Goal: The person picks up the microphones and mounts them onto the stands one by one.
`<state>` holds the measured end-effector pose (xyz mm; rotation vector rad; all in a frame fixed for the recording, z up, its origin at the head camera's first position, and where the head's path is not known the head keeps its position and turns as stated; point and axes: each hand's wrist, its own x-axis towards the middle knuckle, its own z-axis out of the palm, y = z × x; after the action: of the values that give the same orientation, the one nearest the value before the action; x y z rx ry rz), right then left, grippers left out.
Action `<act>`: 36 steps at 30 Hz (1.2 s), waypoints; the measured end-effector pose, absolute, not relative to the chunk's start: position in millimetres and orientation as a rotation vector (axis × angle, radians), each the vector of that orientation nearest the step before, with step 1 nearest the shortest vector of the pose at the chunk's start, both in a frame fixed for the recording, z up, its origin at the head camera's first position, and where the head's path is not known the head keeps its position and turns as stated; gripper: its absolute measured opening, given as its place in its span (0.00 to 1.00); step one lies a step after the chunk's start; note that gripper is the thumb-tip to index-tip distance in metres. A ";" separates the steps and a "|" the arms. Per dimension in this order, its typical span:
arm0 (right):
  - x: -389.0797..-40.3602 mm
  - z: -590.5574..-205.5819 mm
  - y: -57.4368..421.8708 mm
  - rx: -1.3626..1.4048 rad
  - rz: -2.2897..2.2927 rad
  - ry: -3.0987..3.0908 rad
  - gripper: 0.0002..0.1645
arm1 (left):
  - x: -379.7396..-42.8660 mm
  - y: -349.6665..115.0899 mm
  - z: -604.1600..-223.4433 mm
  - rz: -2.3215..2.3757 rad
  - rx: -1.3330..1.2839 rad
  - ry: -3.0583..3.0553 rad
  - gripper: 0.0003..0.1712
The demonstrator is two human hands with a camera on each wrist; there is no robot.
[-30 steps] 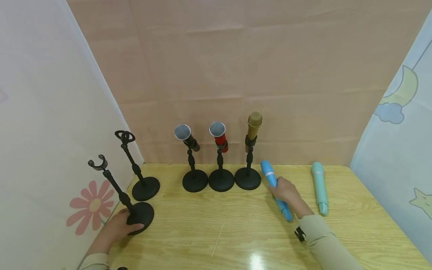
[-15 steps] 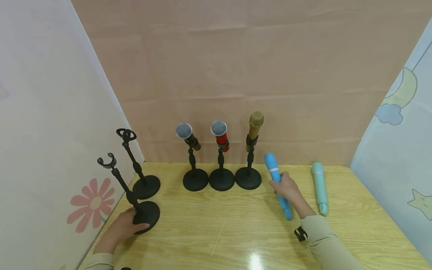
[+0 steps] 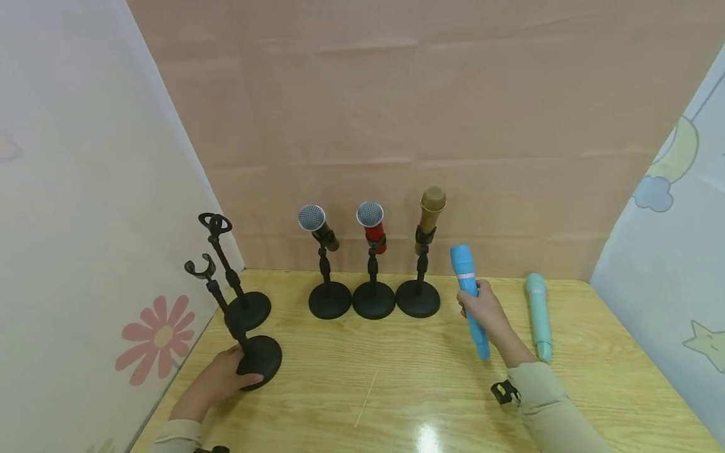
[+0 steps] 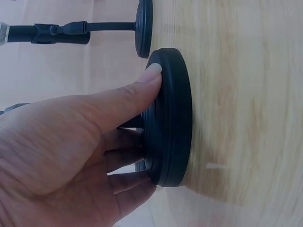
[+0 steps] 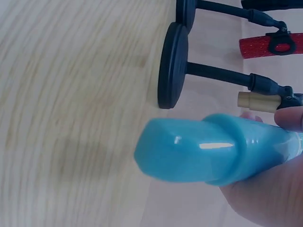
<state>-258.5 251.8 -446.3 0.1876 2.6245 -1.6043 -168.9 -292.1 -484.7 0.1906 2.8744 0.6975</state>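
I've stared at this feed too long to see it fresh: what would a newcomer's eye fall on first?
Probably the bright blue, stick-shaped microphone in the right hand, right of centre. Next, the gold microphone, silver-headed red microphone and silver-headed black microphone, on black round-based stands in a row along the back of the wooden table. Then, at left, the left hand gripping the round base of another black stand, whose C-shaped clip is empty.

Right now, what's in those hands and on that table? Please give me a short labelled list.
Left hand: grips a bare stand by its base
Right hand: holds a blue microphone
Filled stands: black microphone, red microphone, gold microphone, left to right
Other bare stand: behind the gripped one
Lying on table: mint-green microphone, far right
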 end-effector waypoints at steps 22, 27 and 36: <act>-251.9 -442.1 238.8 0.121 -1.712 2.692 0.29 | -161.7 -245.5 -483.4 0.630 0.266 2.877 0.45; -248.1 -436.4 232.9 0.092 -1.733 2.689 0.29 | -161.8 -235.3 -483.6 0.620 0.264 2.871 0.45; -245.1 -429.1 224.8 0.061 -1.771 2.672 0.30 | -163.4 -221.0 -484.9 0.577 0.297 2.885 0.44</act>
<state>-245.1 224.8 -429.1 0.0609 2.6721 -1.7712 -163.4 -221.0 -484.9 0.2967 2.8853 0.5768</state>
